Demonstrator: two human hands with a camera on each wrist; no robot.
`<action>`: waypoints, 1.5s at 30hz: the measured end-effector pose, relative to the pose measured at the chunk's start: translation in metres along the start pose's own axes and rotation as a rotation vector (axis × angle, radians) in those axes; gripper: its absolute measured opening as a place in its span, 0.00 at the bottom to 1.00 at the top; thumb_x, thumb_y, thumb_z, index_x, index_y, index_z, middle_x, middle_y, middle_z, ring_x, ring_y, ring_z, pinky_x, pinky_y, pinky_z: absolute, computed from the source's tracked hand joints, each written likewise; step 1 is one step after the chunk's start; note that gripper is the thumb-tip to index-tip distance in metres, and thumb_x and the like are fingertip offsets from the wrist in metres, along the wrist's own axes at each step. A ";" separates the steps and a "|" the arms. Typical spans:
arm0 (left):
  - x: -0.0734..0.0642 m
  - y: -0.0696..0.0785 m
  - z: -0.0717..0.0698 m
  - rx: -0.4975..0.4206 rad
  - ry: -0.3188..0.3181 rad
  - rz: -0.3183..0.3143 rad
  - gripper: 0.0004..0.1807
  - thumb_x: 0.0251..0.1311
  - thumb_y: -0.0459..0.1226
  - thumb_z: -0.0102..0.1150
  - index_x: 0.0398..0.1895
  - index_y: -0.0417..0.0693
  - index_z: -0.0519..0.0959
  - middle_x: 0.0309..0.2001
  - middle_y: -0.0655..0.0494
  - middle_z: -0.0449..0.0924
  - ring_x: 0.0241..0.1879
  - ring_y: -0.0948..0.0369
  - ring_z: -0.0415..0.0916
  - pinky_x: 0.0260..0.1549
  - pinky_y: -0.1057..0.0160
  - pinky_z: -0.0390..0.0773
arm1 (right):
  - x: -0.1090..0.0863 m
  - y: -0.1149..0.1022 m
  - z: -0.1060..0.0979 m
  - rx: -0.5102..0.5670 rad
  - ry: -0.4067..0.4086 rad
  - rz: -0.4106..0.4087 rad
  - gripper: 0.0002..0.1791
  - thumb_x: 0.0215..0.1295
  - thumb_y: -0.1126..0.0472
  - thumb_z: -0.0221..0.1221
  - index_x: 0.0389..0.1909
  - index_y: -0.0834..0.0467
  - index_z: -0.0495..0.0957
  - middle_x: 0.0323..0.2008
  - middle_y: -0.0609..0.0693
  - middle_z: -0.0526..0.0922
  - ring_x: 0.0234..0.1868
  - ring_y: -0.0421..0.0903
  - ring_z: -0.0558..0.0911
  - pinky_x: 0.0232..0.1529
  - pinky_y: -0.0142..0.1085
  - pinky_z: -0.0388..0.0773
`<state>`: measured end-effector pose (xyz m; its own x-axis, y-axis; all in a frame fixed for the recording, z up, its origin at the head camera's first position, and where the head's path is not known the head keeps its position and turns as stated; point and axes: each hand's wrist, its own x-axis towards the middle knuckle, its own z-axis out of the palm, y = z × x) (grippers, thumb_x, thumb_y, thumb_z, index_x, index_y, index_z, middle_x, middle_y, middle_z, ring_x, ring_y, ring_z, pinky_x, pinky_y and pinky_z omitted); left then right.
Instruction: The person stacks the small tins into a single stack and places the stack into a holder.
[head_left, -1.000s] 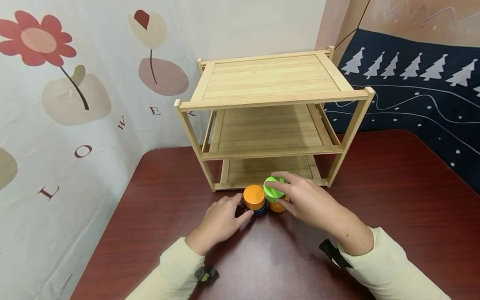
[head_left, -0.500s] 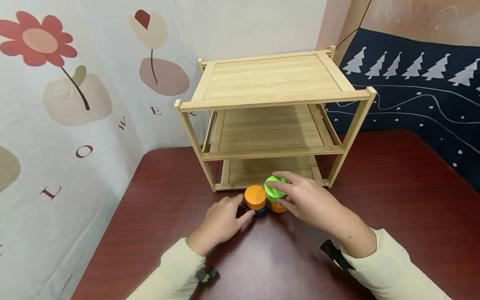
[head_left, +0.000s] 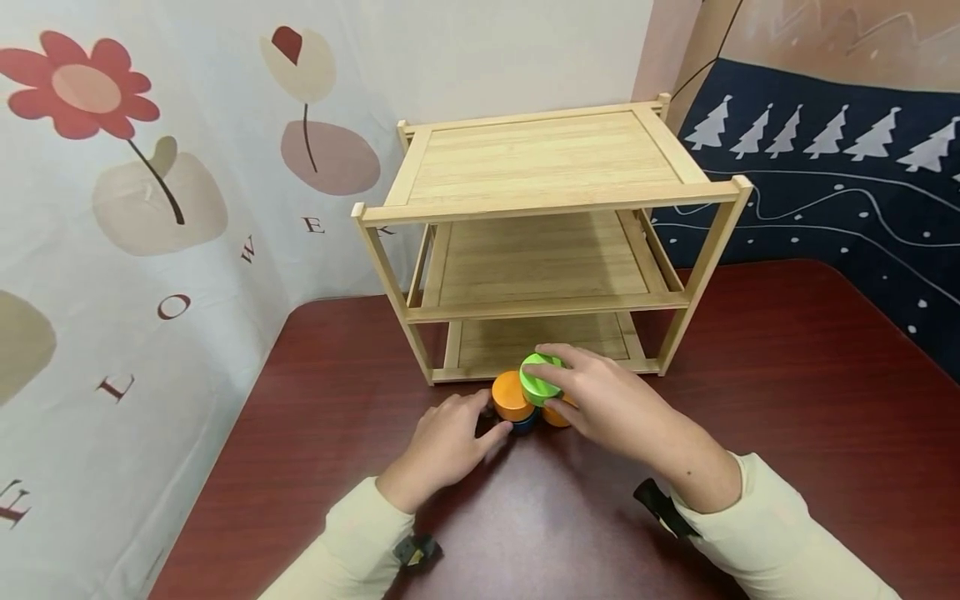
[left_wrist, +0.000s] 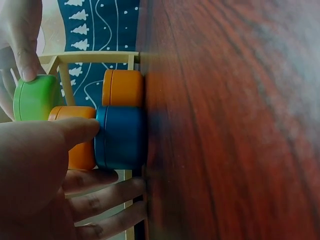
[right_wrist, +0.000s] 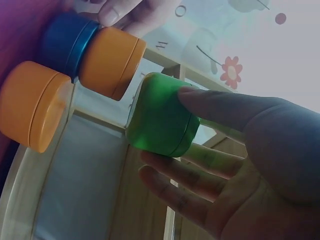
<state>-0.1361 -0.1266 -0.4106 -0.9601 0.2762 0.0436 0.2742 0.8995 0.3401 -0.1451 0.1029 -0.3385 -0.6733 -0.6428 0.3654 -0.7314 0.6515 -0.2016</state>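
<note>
Just above two small round tins, my right hand [head_left: 615, 404] holds a green tin [right_wrist: 162, 115] between thumb and fingers. The green tin is slightly tilted and overlaps the edge of the upper orange tin [head_left: 512, 397] in the head view. That orange tin sits on a dark blue tin [left_wrist: 122, 137], which stands on the table. My left hand [head_left: 450, 442] steadies this stack, its thumb and a fingertip on either side near the seam between blue and orange. A second orange tin [left_wrist: 124, 87] stands right beside the blue one, partly hidden by my right hand in the head view.
A three-tier light wooden shelf rack [head_left: 547, 204] stands directly behind the tins, its bottom front rail close to them. The dark red table [head_left: 787, 375] extends to both sides. Printed cloths [head_left: 187, 167] hang behind it.
My right hand has moved slightly left with the green tin, from over the second orange tin toward the orange-and-blue stack. My left hand stays at the stack.
</note>
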 end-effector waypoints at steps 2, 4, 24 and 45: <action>0.000 0.000 0.000 -0.001 -0.005 -0.006 0.29 0.67 0.57 0.58 0.62 0.49 0.77 0.53 0.51 0.84 0.52 0.51 0.80 0.47 0.42 0.79 | 0.001 0.000 0.000 0.001 -0.001 -0.003 0.27 0.54 0.65 0.73 0.57 0.55 0.81 0.59 0.62 0.79 0.51 0.57 0.85 0.46 0.47 0.84; -0.001 0.001 -0.001 -0.003 -0.009 -0.012 0.30 0.67 0.57 0.57 0.63 0.48 0.76 0.55 0.51 0.83 0.53 0.50 0.80 0.49 0.41 0.78 | 0.002 -0.001 0.001 0.004 -0.004 -0.007 0.27 0.55 0.64 0.73 0.57 0.55 0.81 0.59 0.62 0.79 0.51 0.57 0.86 0.47 0.47 0.84; 0.000 0.000 0.000 0.006 -0.009 0.012 0.24 0.67 0.57 0.57 0.58 0.54 0.78 0.49 0.58 0.85 0.50 0.53 0.80 0.46 0.42 0.78 | 0.013 -0.006 0.004 0.045 -0.043 0.009 0.25 0.59 0.62 0.71 0.59 0.55 0.80 0.61 0.61 0.78 0.53 0.56 0.85 0.48 0.47 0.83; 0.002 -0.002 0.001 0.024 -0.019 0.007 0.27 0.68 0.58 0.56 0.60 0.51 0.78 0.49 0.56 0.85 0.50 0.53 0.79 0.47 0.41 0.78 | 0.022 -0.010 0.014 0.054 -0.014 -0.034 0.25 0.57 0.62 0.72 0.58 0.55 0.80 0.60 0.61 0.79 0.53 0.56 0.85 0.48 0.46 0.83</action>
<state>-0.1379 -0.1272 -0.4121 -0.9570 0.2888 0.0282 0.2826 0.9052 0.3175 -0.1544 0.0766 -0.3416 -0.6492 -0.6701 0.3598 -0.7584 0.6066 -0.2386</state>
